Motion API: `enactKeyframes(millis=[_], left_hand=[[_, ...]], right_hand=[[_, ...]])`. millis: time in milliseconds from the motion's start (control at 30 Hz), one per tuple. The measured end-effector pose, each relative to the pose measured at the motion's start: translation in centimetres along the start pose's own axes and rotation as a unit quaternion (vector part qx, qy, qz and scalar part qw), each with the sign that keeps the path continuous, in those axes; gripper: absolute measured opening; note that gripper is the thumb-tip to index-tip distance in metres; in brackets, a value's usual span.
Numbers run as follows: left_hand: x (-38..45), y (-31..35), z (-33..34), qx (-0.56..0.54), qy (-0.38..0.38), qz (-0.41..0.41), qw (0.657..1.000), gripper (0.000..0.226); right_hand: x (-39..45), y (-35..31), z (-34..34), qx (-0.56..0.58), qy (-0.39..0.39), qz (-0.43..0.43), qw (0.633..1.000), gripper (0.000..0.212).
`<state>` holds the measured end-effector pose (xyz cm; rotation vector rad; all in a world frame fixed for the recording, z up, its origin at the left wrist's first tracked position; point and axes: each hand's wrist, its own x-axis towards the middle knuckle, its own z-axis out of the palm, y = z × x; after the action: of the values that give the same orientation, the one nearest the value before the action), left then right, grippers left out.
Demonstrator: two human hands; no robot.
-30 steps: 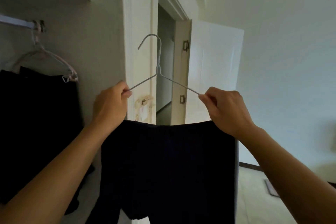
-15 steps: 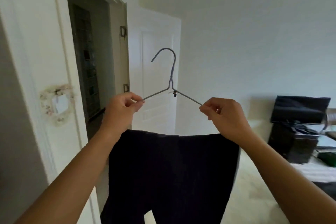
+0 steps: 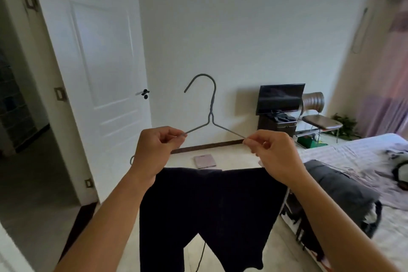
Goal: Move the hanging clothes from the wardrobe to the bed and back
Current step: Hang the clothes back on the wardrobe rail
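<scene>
The person's left hand (image 3: 154, 150) and right hand (image 3: 276, 154) are bare, both forearms uncovered, no sleeves showing.

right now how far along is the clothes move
Done: the dark trousers are out of the wardrobe, draped over the wire hanger. In hand: the left hand and right hand each pinch a hanger arm, carrying it across the room. Left: lay them on the bed at right, then take them back.
</scene>
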<state>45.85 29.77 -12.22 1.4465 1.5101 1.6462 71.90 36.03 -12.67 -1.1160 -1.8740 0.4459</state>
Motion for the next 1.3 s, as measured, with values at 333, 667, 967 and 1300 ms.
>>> enactKeyframes(millis=[333, 667, 967, 1300], left_hand=[[7.2, -4.8, 13.1, -0.043, -0.133, -0.019, 0.99, 0.016], [14.8, -9.1, 24.2, -0.037, -0.303, -0.045, 0.951, 0.016], [19.5, -11.0, 35.1, -0.052, -0.384, -0.018, 0.922, 0.018], [25.0, -12.3, 50.3, -0.043, -0.411, -0.009, 0.911, 0.021]], right_hand=[[0.8, 10.3, -4.2, -0.058, 0.068, 0.097, 0.991, 0.017], [1.1, 15.8, -6.1, -0.115, 0.18, 0.203, 0.956, 0.022], [2.6, 22.6, -8.9, -0.138, 0.23, 0.281, 0.921, 0.014], [7.7, 35.6, -14.8, -0.154, 0.248, 0.307, 0.906, 0.02]])
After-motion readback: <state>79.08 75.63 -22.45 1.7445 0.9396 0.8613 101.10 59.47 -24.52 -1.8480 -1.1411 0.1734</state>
